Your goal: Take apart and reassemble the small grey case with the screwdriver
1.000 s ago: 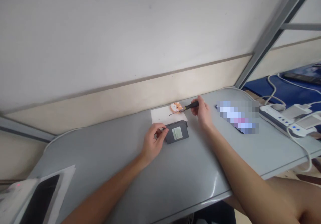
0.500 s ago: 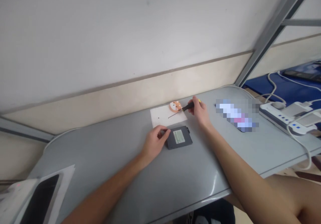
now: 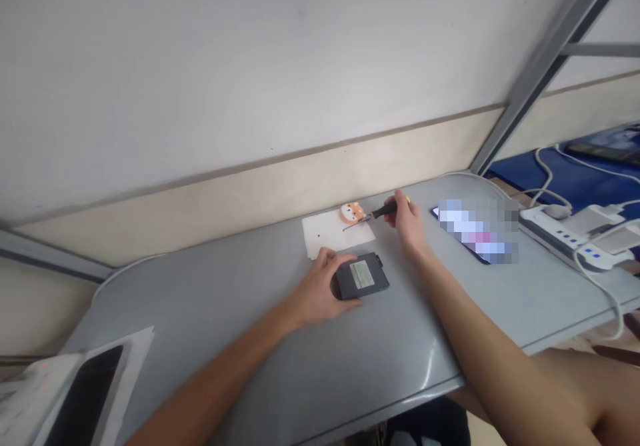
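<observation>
My left hand [image 3: 323, 289] has its fingers around the left end of a flat dark grey box [image 3: 364, 277] with a pale label, which lies on the grey table. A screwdriver [image 3: 384, 210] with a black and yellow handle is gripped in my right hand [image 3: 406, 221], its thin shaft pointing left over a white paper [image 3: 335, 236]. Near the shaft, at the paper's back edge, sits a round orange and white animal-faced object [image 3: 352, 213]. One small dark speck [image 3: 319, 236] shows on the left part of the paper.
A phone [image 3: 475, 236] with a lit, pixelated screen lies to the right. Beyond it is a white power strip [image 3: 575, 239] with plugs and cables. At the front left, a dark phone [image 3: 87, 396] rests on papers. A wall and metal frame [image 3: 540, 79] bound the table's back.
My left hand has spread from the box's upper left corner to grip around its left end. My right hand has shifted slightly right with the screwdriver.
</observation>
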